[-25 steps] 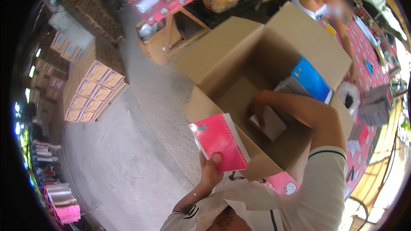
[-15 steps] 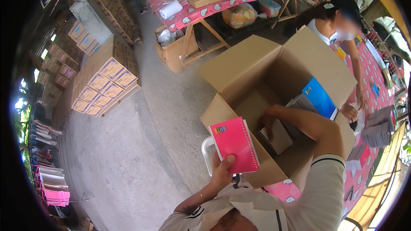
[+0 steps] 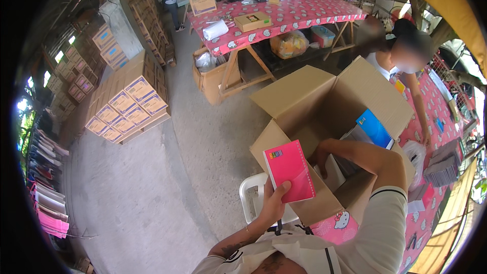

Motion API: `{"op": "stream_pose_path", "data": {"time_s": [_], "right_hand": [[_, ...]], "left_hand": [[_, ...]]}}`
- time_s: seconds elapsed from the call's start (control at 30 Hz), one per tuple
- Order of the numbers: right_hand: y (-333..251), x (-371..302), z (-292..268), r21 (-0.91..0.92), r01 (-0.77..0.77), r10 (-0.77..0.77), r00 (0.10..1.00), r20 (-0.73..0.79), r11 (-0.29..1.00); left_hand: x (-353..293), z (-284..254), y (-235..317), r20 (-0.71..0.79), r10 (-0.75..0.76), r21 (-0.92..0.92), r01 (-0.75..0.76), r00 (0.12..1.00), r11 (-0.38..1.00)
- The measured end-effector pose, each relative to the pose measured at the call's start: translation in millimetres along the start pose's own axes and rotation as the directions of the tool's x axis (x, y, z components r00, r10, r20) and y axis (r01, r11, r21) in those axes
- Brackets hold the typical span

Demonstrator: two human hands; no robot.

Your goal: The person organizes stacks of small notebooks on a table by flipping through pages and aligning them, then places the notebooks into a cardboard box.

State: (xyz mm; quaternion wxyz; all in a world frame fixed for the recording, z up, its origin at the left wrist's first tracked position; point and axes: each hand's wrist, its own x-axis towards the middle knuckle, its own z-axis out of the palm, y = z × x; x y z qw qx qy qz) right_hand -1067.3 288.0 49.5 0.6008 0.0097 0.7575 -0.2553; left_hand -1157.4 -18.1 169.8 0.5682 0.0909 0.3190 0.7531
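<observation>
A pink spiral notebook point(image 3: 290, 167) is in my left hand point(image 3: 275, 200), the thumb lying on its cover and the fingers behind it. Just right of it stands an open cardboard box point(image 3: 294, 85) with its flaps up. My right hand point(image 3: 321, 160) reaches down inside, its fingers curled over pale notebooks point(image 3: 333, 175) at the near left side. The box wall partly hides those fingertips. A blue-covered notebook point(image 3: 374, 128) tops a stack along the right wall of the box. My right forearm crosses above part of that stack.
Below the box are a white plastic chair point(image 3: 249, 193) and a pink patterned table point(image 3: 421, 223). A co-worker point(image 3: 401, 53) reaches over that table, close to stacked notebooks point(image 3: 442, 170) and a clear plastic bag point(image 3: 415, 155). Sealed cartons point(image 3: 127, 104) are piled at left; another pink table point(image 3: 304, 7) stands beyond.
The view has tilted up, showing more of the far tables and people. My left hand still holds the pink notebook, now nearer the box wall. My right hand stays inside the box.
</observation>
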Motion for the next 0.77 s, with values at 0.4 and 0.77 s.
{"op": "stream_pose_path", "data": {"time_s": [0.4, 0.77], "right_hand": [[-149, -269, 43, 0.108, -0.153, 0.133, 0.164, -0.978, 0.982], [-230, -238, 381, -0.138, 0.405, 0.230, -0.732, -0.642, 0.904]], "left_hand": [[-2, 1, 7, 0.083, 0.077, 0.042, -0.081, 0.994, 0.996], [-100, 47, -23, 0.409, 0.147, 0.078, -0.195, 0.900, 0.978]]}}
